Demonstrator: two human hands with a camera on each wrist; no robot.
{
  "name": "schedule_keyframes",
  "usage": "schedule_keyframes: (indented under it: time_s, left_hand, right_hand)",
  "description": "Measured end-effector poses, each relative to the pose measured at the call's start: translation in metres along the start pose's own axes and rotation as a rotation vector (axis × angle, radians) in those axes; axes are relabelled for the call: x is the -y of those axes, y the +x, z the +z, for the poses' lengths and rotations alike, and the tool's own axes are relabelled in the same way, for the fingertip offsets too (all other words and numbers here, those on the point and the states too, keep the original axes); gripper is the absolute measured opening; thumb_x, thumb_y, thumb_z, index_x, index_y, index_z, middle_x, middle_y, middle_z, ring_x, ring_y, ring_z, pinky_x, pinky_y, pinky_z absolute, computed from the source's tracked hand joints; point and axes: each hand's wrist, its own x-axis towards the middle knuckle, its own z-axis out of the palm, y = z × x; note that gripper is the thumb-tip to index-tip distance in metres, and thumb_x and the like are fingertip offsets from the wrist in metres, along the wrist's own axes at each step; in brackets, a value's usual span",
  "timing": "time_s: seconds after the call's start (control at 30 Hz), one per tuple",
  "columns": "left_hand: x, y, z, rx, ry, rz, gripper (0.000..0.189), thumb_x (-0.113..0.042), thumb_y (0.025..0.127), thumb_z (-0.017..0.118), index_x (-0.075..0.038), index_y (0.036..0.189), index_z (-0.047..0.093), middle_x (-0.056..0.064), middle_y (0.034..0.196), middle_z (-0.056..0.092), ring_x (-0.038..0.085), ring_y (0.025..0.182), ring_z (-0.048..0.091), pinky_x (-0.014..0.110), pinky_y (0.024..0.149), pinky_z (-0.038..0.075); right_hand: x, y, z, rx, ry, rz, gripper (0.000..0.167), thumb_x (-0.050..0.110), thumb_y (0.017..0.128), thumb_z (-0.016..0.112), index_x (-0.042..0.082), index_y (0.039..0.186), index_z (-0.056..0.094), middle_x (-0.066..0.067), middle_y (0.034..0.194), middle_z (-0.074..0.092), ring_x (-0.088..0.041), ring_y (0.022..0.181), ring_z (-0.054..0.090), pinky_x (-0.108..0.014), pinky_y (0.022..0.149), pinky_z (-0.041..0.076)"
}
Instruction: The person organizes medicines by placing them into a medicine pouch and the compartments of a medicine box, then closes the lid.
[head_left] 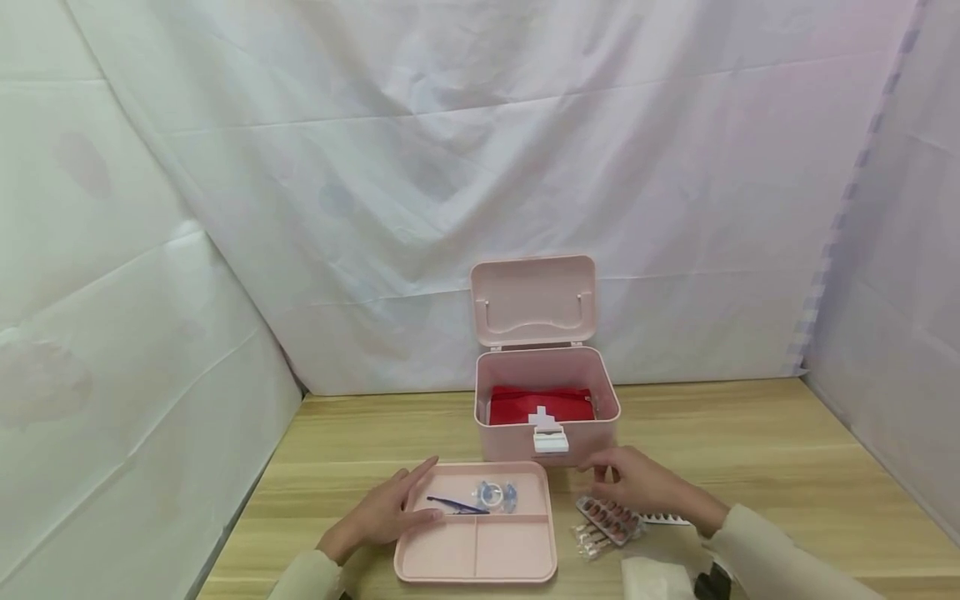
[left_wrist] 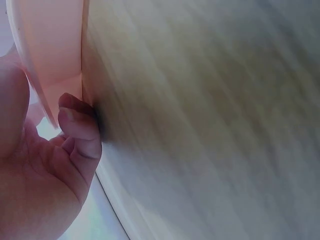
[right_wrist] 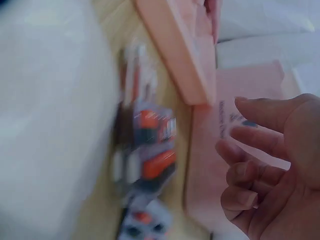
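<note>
Neither the left hand (head_left: 386, 507) nor the right hand (head_left: 641, 479) is clamped on anything: the left is laid at the left edge of the tray (head_left: 513, 546), thumb and index finger spread; the right is held, loosely bent and thumb apart, over a blister pack (head_left: 611, 518). In the tray's rear compartment, blue tweezers (head_left: 457, 504) and a clear-and-blue piece (head_left: 491, 496) are seen. Clear packets (head_left: 591, 540) are partly covered by the blister pack. The way rearward is blocked by a lid-up pink box (head_left: 510, 442), in which a red pouch (head_left: 517, 406) is contained. A white bundle (head_left: 656, 579) is placed nearest the right sleeve (head_left: 772, 550), on the worktop (head_left: 337, 442).
</note>
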Motion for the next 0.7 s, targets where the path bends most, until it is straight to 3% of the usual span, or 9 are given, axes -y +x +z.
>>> schedule_keyframes:
  time_s: [0.2,0.33,0.5,0.7]
  left_hand:
    - [-0.001,0.003,0.0,0.014,-0.024,-0.022,0.084,-0.054,0.088,0.068,-0.026,0.157,0.031,0.003,0.093,0.048,0.015,0.071,0.046,0.032,0.063,0.041]
    - [-0.001,0.003,0.0,0.01,-0.022,-0.024,0.084,-0.054,0.087,0.068,-0.026,0.157,0.031,0.003,0.092,0.048,0.015,0.07,0.045,0.031,0.062,0.04]
    - [-0.003,0.002,0.0,0.009,-0.03,-0.018,0.085,-0.054,0.087,0.069,-0.023,0.156,0.032,0.004,0.092,0.048,0.015,0.07,0.045,0.03,0.061,0.039]
    - [-0.003,0.002,-0.001,0.0,-0.023,-0.013,0.085,-0.055,0.086,0.069,-0.024,0.156,0.032,0.005,0.091,0.048,0.015,0.069,0.045,0.031,0.061,0.039]
  right_hand:
    - [-0.017,-0.013,0.007,-0.031,0.05,-0.031,0.041,0.015,0.088,0.074,0.0,0.124,0.062,-0.001,0.086,0.059,-0.006,0.072,0.052,-0.024,0.058,0.047]
    - [-0.025,-0.018,0.012,-0.072,0.0,-0.036,0.051,0.022,0.083,0.08,-0.002,0.125,0.061,-0.003,0.087,0.057,-0.009,0.075,0.051,-0.024,0.061,0.044]
    - [-0.029,-0.024,0.017,-0.073,-0.069,0.015,0.06,0.03,0.077,0.084,-0.002,0.123,0.063,-0.001,0.088,0.053,-0.009,0.076,0.046,-0.022,0.062,0.04]
    - [-0.033,-0.024,0.022,-0.057,-0.078,0.065,0.059,0.036,0.077,0.083,-0.003,0.119,0.065,0.001,0.09,0.054,-0.008,0.077,0.047,-0.023,0.063,0.041]
